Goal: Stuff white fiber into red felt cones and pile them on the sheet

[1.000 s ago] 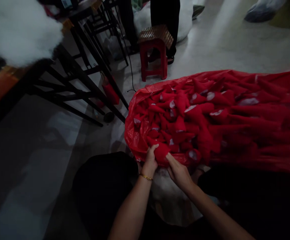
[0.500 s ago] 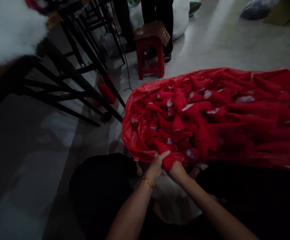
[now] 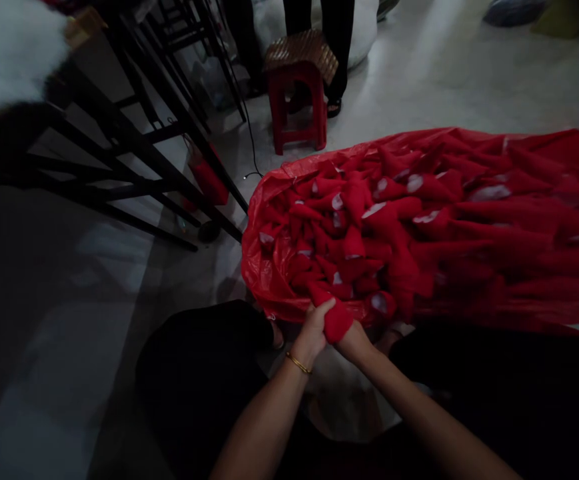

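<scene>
A red cloth piece (image 3: 338,321) is between my two hands at the near edge of a red plastic sheet. My left hand (image 3: 315,328), with a gold bracelet on the wrist, is closed round its left side, thumb on top. My right hand (image 3: 354,341) is closed at its lower right side, with the fingertips hidden behind the cloth. Beyond them, many similar red cone-like pieces (image 3: 399,227), some with white filling showing at an end, lie piled on the red plastic sheet (image 3: 264,273).
A red stool (image 3: 298,107) with a woven top stands beyond the sheet, and a person's dark-trousered legs (image 3: 338,47) are behind it. Black metal table legs (image 3: 169,177) rise at the left, with white fluff (image 3: 9,53) above. A thin cable runs along the floor.
The view has shifted slightly. Both hands stay on the red piece, whose rounded near end now shows more between them.
</scene>
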`<action>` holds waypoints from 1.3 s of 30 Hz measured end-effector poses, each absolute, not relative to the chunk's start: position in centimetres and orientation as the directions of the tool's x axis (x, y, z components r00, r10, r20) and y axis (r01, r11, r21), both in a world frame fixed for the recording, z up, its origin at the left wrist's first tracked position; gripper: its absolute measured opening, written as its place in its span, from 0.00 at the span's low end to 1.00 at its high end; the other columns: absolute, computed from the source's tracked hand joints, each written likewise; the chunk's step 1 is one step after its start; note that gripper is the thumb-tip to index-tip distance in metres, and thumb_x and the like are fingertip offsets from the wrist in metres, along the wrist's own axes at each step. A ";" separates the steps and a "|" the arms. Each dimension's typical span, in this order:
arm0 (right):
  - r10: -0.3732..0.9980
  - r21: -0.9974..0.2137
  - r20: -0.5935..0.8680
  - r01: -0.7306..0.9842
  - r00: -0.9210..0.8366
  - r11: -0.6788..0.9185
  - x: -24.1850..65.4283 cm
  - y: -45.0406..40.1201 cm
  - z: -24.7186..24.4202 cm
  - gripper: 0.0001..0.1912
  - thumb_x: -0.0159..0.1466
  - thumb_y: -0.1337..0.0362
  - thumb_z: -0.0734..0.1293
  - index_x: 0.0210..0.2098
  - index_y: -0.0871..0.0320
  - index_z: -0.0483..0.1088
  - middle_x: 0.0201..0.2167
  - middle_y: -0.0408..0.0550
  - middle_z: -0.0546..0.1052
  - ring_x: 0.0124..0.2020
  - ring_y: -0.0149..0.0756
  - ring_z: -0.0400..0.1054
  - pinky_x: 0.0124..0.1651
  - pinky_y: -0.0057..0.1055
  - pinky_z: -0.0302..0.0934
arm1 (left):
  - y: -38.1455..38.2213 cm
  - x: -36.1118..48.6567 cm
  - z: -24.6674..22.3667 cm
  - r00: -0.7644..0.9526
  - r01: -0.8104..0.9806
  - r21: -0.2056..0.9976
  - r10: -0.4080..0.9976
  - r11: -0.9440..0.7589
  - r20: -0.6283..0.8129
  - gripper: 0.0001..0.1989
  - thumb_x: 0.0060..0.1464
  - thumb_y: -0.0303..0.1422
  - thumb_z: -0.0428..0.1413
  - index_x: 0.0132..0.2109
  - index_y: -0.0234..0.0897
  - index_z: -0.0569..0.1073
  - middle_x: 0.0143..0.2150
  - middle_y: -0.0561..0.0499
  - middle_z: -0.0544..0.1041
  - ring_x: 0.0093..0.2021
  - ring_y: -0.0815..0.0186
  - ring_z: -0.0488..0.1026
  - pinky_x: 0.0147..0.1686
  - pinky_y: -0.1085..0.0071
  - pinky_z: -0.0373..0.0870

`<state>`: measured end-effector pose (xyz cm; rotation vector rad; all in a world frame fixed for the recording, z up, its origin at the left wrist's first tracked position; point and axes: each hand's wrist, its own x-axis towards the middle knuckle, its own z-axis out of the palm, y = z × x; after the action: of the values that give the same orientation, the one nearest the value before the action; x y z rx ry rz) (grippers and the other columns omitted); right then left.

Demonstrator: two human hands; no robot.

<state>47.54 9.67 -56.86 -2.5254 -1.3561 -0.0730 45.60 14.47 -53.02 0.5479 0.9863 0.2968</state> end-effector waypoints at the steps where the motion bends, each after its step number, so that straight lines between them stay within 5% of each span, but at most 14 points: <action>1: 0.809 -0.141 0.207 0.835 0.550 -0.532 47.7 8.6 -56.7 0.11 0.66 0.70 0.64 0.46 0.55 0.73 0.42 0.45 0.79 0.43 0.32 0.75 0.41 0.27 0.73 | 15.0 45.8 -53.2 0.508 -0.025 0.529 0.466 0.848 -0.724 0.17 0.38 0.34 0.68 0.37 0.34 0.75 0.32 0.48 0.80 0.33 0.62 0.77 0.43 0.64 0.72; 3: 0.843 -0.110 0.227 0.873 0.487 -0.475 48.1 6.4 -56.2 0.17 0.64 0.71 0.62 0.50 0.53 0.72 0.46 0.44 0.79 0.46 0.30 0.74 0.40 0.21 0.72 | 16.3 46.2 -53.4 0.482 -0.070 0.466 0.439 0.882 -0.758 0.12 0.43 0.35 0.65 0.35 0.33 0.75 0.32 0.45 0.81 0.37 0.59 0.79 0.47 0.62 0.73; 7: 0.871 -0.495 0.116 0.788 0.477 -0.366 49.1 4.5 -55.2 0.26 0.65 0.69 0.59 0.62 0.62 0.62 0.60 0.57 0.70 0.57 0.38 0.70 0.51 0.29 0.70 | 18.1 46.5 -53.6 0.582 -0.058 0.462 0.406 0.885 -0.704 0.11 0.47 0.34 0.62 0.37 0.31 0.78 0.37 0.41 0.82 0.48 0.54 0.78 0.54 0.59 0.70; 10: 0.832 -0.712 0.005 0.586 0.555 -0.387 50.0 5.5 -55.0 0.24 0.64 0.69 0.59 0.59 0.59 0.65 0.58 0.57 0.72 0.54 0.42 0.71 0.49 0.34 0.70 | 18.0 46.4 -53.5 0.668 -0.034 0.501 0.393 0.865 -0.632 0.14 0.48 0.36 0.62 0.40 0.30 0.79 0.43 0.39 0.82 0.54 0.53 0.76 0.58 0.58 0.67; 13: 0.800 -0.804 0.010 0.481 0.599 -0.350 50.4 6.4 -55.9 0.20 0.60 0.70 0.61 0.52 0.58 0.70 0.50 0.55 0.77 0.49 0.43 0.73 0.49 0.36 0.69 | 17.3 46.2 -53.4 0.685 -0.003 0.509 0.373 0.861 -0.626 0.14 0.48 0.36 0.62 0.39 0.29 0.79 0.43 0.38 0.82 0.56 0.51 0.74 0.59 0.57 0.66; 17: 0.796 -0.836 0.104 0.487 0.596 -0.255 50.1 6.4 -57.4 0.14 0.58 0.73 0.60 0.41 0.59 0.73 0.37 0.54 0.78 0.40 0.42 0.74 0.45 0.36 0.69 | 17.0 46.1 -53.6 0.664 0.004 0.517 0.385 0.856 -0.642 0.14 0.49 0.32 0.61 0.43 0.30 0.79 0.46 0.38 0.81 0.56 0.52 0.74 0.60 0.58 0.65; 24: 0.807 -0.762 0.313 0.639 0.501 -0.101 50.2 5.6 -55.6 0.12 0.65 0.71 0.59 0.45 0.57 0.71 0.41 0.54 0.76 0.45 0.43 0.71 0.49 0.40 0.68 | 18.6 46.4 -53.1 0.632 -0.028 0.418 0.340 0.908 -0.696 0.19 0.60 0.41 0.53 0.45 0.29 0.79 0.44 0.39 0.82 0.51 0.55 0.77 0.54 0.61 0.71; 29: 0.752 -0.806 0.256 0.563 0.607 -0.180 50.5 5.0 -53.9 0.18 0.68 0.68 0.60 0.56 0.56 0.66 0.58 0.56 0.71 0.59 0.41 0.66 0.60 0.39 0.63 | 18.8 46.5 -52.4 0.503 -0.124 0.408 0.412 0.904 -0.760 0.19 0.62 0.42 0.50 0.39 0.31 0.79 0.34 0.42 0.82 0.43 0.58 0.80 0.50 0.63 0.73; 36: 0.829 -0.831 0.120 0.512 0.546 -0.217 50.5 6.4 -55.0 0.16 0.64 0.69 0.59 0.47 0.60 0.73 0.47 0.59 0.78 0.49 0.45 0.73 0.52 0.42 0.68 | 18.4 46.6 -52.7 0.408 -0.168 0.409 0.441 0.897 -0.799 0.15 0.62 0.39 0.53 0.39 0.32 0.78 0.31 0.46 0.81 0.33 0.63 0.79 0.47 0.64 0.75; 39: 0.721 -0.886 0.075 0.377 0.689 -0.269 52.1 5.0 -56.0 0.16 0.67 0.64 0.58 0.49 0.57 0.73 0.48 0.54 0.78 0.50 0.42 0.73 0.54 0.39 0.66 | 20.2 46.4 -53.2 0.337 -0.196 0.394 0.439 0.898 -0.833 0.18 0.63 0.42 0.49 0.42 0.33 0.77 0.31 0.45 0.81 0.34 0.62 0.79 0.46 0.63 0.75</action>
<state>52.13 4.96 -56.00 -1.8867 -0.8580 0.4250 46.42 20.15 -53.16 0.2399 1.1566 0.4195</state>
